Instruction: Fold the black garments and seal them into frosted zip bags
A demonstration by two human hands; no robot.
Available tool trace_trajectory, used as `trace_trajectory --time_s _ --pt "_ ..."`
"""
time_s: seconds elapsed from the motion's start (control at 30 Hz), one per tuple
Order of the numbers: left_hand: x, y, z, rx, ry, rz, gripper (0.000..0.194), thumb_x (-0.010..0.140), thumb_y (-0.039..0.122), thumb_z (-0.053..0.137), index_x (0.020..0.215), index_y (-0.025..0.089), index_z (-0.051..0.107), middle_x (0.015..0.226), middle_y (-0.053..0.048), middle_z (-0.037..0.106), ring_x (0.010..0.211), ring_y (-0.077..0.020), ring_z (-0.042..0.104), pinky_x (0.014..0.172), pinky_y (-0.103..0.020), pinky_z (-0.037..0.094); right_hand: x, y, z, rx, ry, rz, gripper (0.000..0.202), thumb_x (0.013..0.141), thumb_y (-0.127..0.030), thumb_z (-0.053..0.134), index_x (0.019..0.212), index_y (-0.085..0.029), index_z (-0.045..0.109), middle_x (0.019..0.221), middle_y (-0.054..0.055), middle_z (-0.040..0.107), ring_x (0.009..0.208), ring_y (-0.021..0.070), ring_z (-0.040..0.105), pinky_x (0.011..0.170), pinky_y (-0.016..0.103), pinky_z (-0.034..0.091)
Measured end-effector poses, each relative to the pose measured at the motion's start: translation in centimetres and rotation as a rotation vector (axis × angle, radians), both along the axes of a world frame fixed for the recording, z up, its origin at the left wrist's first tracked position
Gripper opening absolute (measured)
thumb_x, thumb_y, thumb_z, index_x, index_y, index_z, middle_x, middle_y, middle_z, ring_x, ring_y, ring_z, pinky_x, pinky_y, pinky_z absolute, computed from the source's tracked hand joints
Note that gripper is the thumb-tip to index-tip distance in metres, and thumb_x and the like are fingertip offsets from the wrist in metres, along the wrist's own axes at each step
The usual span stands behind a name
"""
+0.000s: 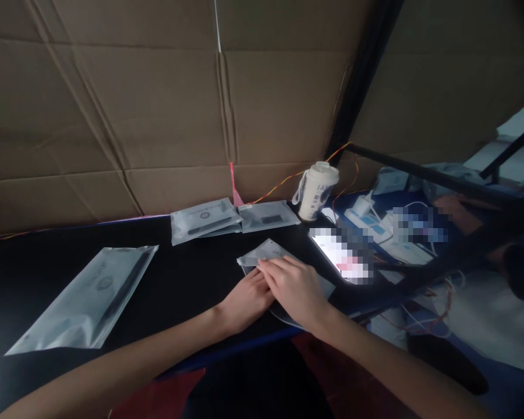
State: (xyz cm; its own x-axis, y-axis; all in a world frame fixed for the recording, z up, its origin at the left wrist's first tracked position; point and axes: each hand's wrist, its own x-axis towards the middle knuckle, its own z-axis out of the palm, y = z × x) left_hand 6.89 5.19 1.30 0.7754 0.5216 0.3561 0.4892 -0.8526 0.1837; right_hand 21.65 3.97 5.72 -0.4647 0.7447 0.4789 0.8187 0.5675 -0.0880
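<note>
Pouch under right hand — long axis slanting near-right.

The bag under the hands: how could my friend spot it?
Find the black tabletop before the cardboard wall. Near its front edge, the right hand overlaps the left hand, with the whitish bag beneath. Other bags lie nearby, but only this one has hands over it.

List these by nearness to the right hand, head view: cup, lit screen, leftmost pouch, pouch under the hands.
From the right hand:
1. Covered pouch: underneath.
2. Lit screen: right side.
3. Cup: back right.
4. Leftmost pouch: far left.
</note>
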Motion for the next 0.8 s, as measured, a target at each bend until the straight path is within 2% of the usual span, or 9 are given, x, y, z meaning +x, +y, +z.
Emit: trace_trajectory --time_s 0.13,0.27,0.33,0.43,0.53,0.6,0.67,0.73,0.8 --pt "-3.2 -0.7 1.7 0.213 0.069 0.094 0.028 0.096 0.013 0.036 0.110 0.015 0.060 0.109 -0.011 0.065 0.107 -0.0237 0.059 0.087 -0.038 0.048 0.8 0.4 0.6 -0.064 0.031 0.022 0.023 0.093 -0.016 0.050 0.095 -0.019 0.073 0.082 0.003 0.075 0.076 0.0179 0.067 0.064 0.027 0.048" --pt "-4.2 -0.4 1.3 0.312 -0.024 0.376 0.014 0.093 0.028 0.051 0.099 0.018 0.058 0.100 -0.009 0.062 0.089 -0.0225 0.059 0.073 -0.035 0.048 0.6 0.2 0.9 -0.097 0.077 0.058 0.022 0.092 -0.015 0.051 0.091 -0.020 0.073 0.083 0.003 0.074 0.077 0.0172 0.068 0.066 0.027 0.047" --pt "-4.0 0.0 0.9 0.293 -0.112 0.517 0.029 0.086 0.038 0.060 0.105 0.017 0.054 0.105 -0.012 0.058 0.093 -0.0260 0.057 0.075 -0.038 0.049 0.3 0.0 1.1 -0.112 0.097 0.069 0.023 0.093 -0.016 0.050 0.093 -0.021 0.073 0.085 0.003 0.074 0.078 0.0168 0.068 0.066 0.026 0.048" --pt "-4.0 0.5 0.9 0.098 -0.203 0.634 0.046 0.081 0.044 0.063 0.115 0.017 0.047 0.111 -0.012 0.056 0.092 -0.0257 0.061 0.074 -0.037 0.051 -0.2 -0.1 1.3 -0.150 0.105 0.077 0.025 0.094 -0.019 0.048 0.096 -0.022 0.072 0.089 0.003 0.074 0.078 0.0169 0.068 0.067 0.027 0.049" --pt "-4.5 1.1 1.1 -0.277 -0.324 0.720 0.039 0.082 0.044 0.061 0.111 0.021 0.049 0.087 -0.002 0.061 0.069 -0.0197 0.063 0.060 -0.030 0.049 -0.7 0.0 1.7 -0.190 0.102 0.065 0.025 0.095 -0.021 0.048 0.097 -0.022 0.072 0.089 0.003 0.074 0.076 0.0174 0.068 0.066 0.028 0.049" --pt "-5.0 1.6 1.0 -0.577 -0.502 0.681 0.031 0.079 0.040 0.063 0.102 0.021 0.053 0.069 0.004 0.058 0.057 -0.0162 0.061 0.053 -0.026 0.047 -1.2 0.4 2.0 -0.216 0.102 0.074 0.023 0.094 -0.022 0.049 0.097 -0.022 0.072 0.092 0.003 0.074 0.077 0.0179 0.068 0.066 0.028 0.049" --pt "-5.4 2.2 0.6 -0.808 -0.663 0.595 0.026 0.075 0.033 0.064 0.095 0.019 0.054 0.064 0.004 0.058 0.054 -0.0145 0.061 0.049 -0.023 0.047 -1.7 1.2 2.3 -0.277 0.118 0.125 0.021 0.093 -0.029 0.053 0.097 -0.022 0.072 0.091 0.003 0.074 0.079 0.0180 0.068 0.067 0.028 0.048" --pt "-5.6 2.8 0.3 -0.922 -0.736 0.543 0.024 0.073 0.028 0.064 0.092 0.017 0.055 0.069 0.002 0.062 0.059 -0.0146 0.063 0.049 -0.024 0.051 -2.2 2.7 2.5 -0.367 0.157 0.181 0.022 0.092 -0.036 0.054 0.096 -0.024 0.072 0.087 0.001 0.075 0.079 0.0170 0.068 0.067 0.027 0.047" --pt "-5.8 3.2 0.0 -0.962 -0.771 0.527 0.025 0.071 0.026 0.063 0.092 0.014 0.057 0.074 0.000 0.065 0.064 -0.0149 0.065 0.053 -0.026 0.054 -2.7 4.9 2.5 -0.438 0.214 0.211 0.022 0.092 -0.037 0.054 0.095 -0.025 0.072 0.086 0.000 0.075 0.078 0.0155 0.068 0.066 0.025 0.046"
